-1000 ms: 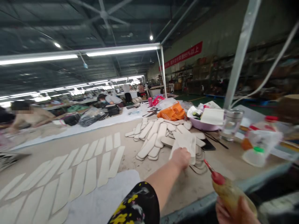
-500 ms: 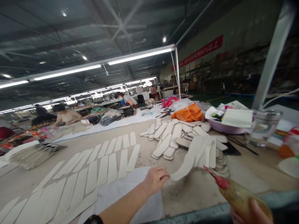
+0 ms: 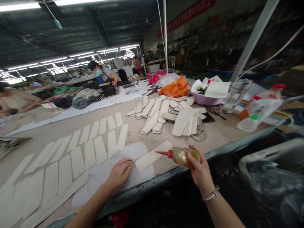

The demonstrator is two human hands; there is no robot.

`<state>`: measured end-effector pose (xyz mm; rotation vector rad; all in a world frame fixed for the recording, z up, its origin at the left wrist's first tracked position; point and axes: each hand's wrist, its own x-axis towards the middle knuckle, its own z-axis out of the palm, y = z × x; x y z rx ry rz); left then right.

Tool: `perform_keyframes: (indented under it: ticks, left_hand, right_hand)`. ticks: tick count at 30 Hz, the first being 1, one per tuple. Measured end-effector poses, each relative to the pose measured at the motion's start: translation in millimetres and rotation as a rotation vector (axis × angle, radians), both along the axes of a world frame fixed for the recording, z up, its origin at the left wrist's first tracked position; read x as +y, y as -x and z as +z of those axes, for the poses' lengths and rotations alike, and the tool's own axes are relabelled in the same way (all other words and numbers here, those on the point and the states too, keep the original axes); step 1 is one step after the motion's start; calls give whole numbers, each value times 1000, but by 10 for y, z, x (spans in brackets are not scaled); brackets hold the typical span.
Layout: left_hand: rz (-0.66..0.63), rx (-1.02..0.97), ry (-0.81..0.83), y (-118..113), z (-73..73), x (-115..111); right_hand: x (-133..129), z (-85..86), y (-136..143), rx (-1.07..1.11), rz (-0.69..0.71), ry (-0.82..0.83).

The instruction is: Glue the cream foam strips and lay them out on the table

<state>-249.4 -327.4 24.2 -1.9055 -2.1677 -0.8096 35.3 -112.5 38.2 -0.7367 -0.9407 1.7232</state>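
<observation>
My right hand (image 3: 199, 167) grips a squeeze bottle (image 3: 186, 156) with amber contents, tipped on its side. Its red nozzle points left, over a pale, round-cornered strip (image 3: 152, 156). The strip lies partly on a white cloth (image 3: 106, 171) near the table's front edge. My left hand (image 3: 120, 172) rests on the cloth just left of the strip's near end, its fingers loosely bent, thumb and fingertips a little apart, holding nothing. Behind the strip, several similar pale pieces (image 3: 185, 122) are fanned on a stack with dark edges.
Rows of pale strips (image 3: 78, 158) cover the table's left side. A heap of dark-edged pieces (image 3: 154, 114), an orange bag (image 3: 174, 87), a purple basin (image 3: 205, 99), a clear cup (image 3: 235, 96) and a plastic bottle (image 3: 253, 122) stand behind. Co-workers sit at the far left.
The strip my left hand was pulling from the fanned pieces now lies flat on the cloth, released. The bottle has moved left, from upward-tilted to nearly level. The view has turned right and down.
</observation>
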Motion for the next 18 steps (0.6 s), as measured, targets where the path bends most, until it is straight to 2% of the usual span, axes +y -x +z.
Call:
perform_keyframes:
  ticks: [2, 8, 10, 15, 18]
  left_hand:
    - [29, 16, -20, -88, -20, -27]
    - [-54, 19, 57, -354, -80, 90]
    - [-64, 19, 54, -369, -100, 115]
    - [-68, 28, 3, -331, -171, 49]
    - [-55, 19, -3, -328, -190, 19]
  right_hand:
    - [-27, -38, 41, -35, 29, -26]
    - [-116, -135, 157, -203, 98, -193]
    - [-159, -137, 189, -295, 78, -329]
    - [-290, -87, 274, -503, 30, -798]
    - [-367, -51, 350, -538, 42, -944]
